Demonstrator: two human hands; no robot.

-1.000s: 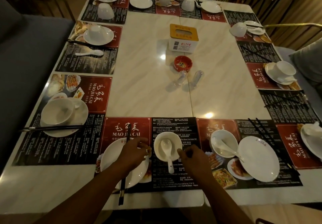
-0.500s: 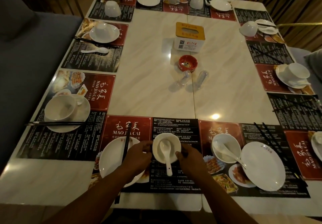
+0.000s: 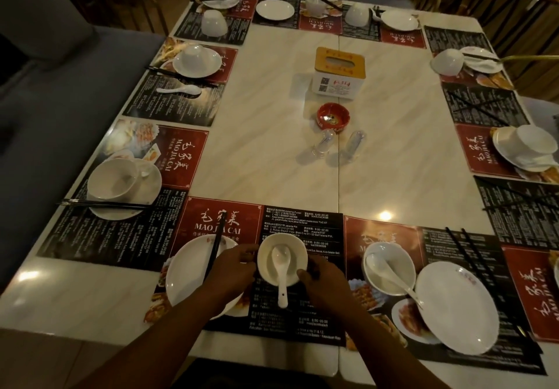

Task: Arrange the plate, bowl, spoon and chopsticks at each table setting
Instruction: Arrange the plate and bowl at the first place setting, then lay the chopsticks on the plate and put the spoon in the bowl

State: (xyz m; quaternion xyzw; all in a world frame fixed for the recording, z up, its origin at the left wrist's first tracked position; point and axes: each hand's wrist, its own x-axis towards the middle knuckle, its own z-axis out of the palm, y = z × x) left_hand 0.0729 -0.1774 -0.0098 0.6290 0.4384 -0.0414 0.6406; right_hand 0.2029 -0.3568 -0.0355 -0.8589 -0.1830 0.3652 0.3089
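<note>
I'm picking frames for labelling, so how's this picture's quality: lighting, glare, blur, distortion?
Head view: dim, warm lighting; small glare spots on the glossy table; wide-angle lens bows the table's edges; left hand, right hand and the bowl they hold look slightly soft; far settings are grainy.

Restaurant: printed menu placemats point(image 3: 302, 231) (MAO JIA CAI), many settings, tissue box point(image 3: 338, 74).

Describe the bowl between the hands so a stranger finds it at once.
On the pale table, look at the near edge, middle placemat. The bowl sits there between the left hand and the right hand. Unlike the bowl to its right, its spoon handle points straight at the person.
</note>
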